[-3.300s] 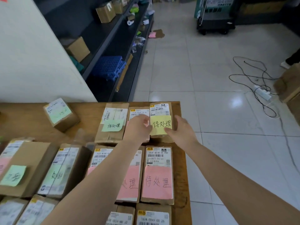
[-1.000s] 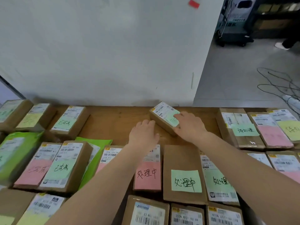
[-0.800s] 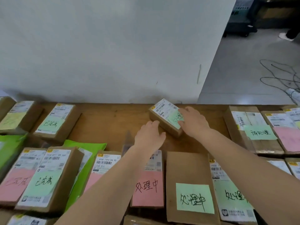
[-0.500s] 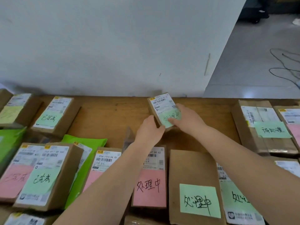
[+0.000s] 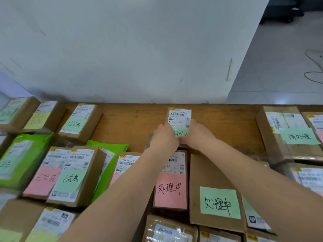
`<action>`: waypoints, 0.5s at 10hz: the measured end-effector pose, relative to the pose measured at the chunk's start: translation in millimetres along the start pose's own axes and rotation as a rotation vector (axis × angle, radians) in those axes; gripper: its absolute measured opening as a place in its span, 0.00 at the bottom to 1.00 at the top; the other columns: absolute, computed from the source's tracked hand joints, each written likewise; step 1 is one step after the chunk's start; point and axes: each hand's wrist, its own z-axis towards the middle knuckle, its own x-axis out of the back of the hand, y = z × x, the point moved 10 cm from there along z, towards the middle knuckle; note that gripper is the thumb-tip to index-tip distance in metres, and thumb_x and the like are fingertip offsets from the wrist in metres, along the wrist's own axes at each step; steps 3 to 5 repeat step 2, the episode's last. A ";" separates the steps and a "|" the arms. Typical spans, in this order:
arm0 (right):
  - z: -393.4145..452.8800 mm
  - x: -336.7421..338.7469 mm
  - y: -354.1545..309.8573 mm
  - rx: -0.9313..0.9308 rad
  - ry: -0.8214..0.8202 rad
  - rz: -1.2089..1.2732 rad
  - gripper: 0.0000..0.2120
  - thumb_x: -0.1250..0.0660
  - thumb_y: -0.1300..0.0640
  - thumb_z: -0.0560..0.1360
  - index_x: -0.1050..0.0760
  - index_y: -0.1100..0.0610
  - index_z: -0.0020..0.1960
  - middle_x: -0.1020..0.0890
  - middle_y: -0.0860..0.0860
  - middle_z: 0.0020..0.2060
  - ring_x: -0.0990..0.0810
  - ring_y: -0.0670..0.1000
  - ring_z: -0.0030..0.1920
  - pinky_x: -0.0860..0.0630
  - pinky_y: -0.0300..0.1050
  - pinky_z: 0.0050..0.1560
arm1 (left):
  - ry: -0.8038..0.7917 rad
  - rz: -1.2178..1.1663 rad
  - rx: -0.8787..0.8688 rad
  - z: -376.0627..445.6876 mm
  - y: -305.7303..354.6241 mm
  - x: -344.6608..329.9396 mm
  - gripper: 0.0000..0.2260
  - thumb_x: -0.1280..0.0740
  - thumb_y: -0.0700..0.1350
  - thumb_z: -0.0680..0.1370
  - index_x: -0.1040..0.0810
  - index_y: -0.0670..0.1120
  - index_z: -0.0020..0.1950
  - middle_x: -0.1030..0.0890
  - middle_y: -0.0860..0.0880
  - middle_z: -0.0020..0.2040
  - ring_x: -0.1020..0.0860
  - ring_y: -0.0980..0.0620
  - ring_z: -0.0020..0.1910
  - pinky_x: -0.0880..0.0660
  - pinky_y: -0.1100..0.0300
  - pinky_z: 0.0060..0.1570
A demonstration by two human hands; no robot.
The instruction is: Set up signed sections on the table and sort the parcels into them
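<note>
Squarely, both hands [image 5: 181,135] grip a small cardboard parcel [image 5: 179,119].

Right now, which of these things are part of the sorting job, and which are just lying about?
Part of the job:
- small brown cardboard parcel with a green note, held between left hand and right hand
- pink-noted parcel
- plain brown box with a green note
- wooden table

Just lying about:
- black cable on the floor
- white wall
</note>
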 end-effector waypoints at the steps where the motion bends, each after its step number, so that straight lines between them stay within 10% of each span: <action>1: -23.2 28.6 -21.3 0.074 0.137 -0.255 0.30 0.34 0.46 0.74 0.39 0.57 0.70 0.25 0.54 0.60 0.26 0.56 0.58 0.24 0.49 0.48 | 0.059 0.041 -0.113 -15.8 13.1 25.7 0.17 0.36 0.40 0.75 0.30 0.44 0.64 0.27 0.45 0.60 0.30 0.47 0.59 0.27 0.54 0.56; 5: -50.2 49.3 -51.1 0.153 0.176 -0.413 0.28 0.38 0.47 0.76 0.41 0.56 0.71 0.29 0.55 0.64 0.31 0.56 0.64 0.27 0.50 0.52 | 0.123 -0.005 -0.140 -43.2 15.7 64.7 0.19 0.37 0.40 0.77 0.33 0.42 0.68 0.32 0.43 0.67 0.34 0.44 0.66 0.31 0.52 0.60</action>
